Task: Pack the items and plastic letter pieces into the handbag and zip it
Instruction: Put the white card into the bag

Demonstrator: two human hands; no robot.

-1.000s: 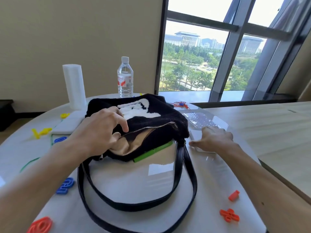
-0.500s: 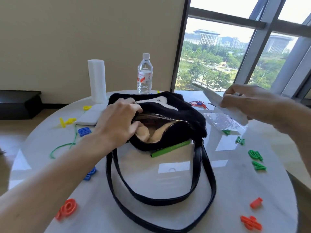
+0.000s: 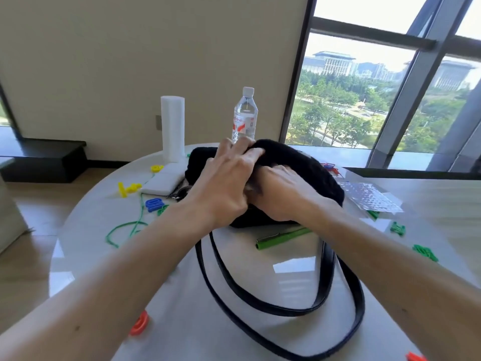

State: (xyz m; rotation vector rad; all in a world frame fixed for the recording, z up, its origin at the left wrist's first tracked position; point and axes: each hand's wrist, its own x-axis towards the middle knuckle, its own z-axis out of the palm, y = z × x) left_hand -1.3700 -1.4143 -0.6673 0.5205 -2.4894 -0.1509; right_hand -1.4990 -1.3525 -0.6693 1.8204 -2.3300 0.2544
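White round table (image 3: 182,295) beneath fuzzy black handbag (image 3: 320,175) with glossy black straps (image 3: 328,277)

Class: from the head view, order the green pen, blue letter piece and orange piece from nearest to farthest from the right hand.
1. green pen, front of handbag
2. blue letter piece, left of handbag
3. orange piece, near-left edge

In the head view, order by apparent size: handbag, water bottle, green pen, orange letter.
1. handbag
2. water bottle
3. green pen and orange letter: about alike; the letter is nearer, so unranked.
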